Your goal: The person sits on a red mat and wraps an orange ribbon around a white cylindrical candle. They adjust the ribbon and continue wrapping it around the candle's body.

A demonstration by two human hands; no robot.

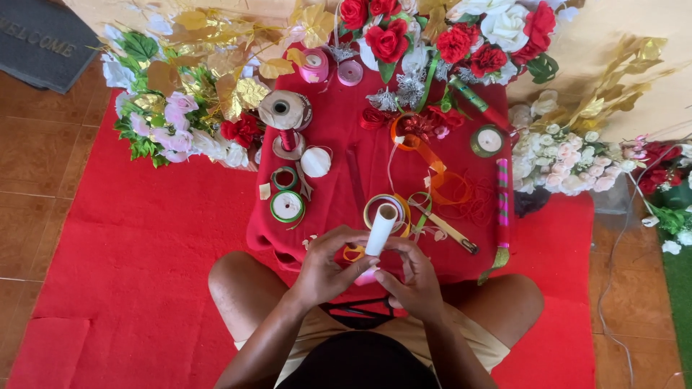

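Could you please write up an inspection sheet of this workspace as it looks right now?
Surface: low table under a red cloth, standing on a red mat.
Job's things: white tube, held upright in both hands.
Clutter: ribbon spools, a tan ribbon roll, pink spools, loose orange ribbon, a wrapped striped stick.
Grippers: left hand and right hand both closed around the tube's lower end.
Cables: thin white cord trailing across the floor at the right.
Surroundings: artificial flower arrangements in red, white, pink and gold; tiled floor; grey doormat.
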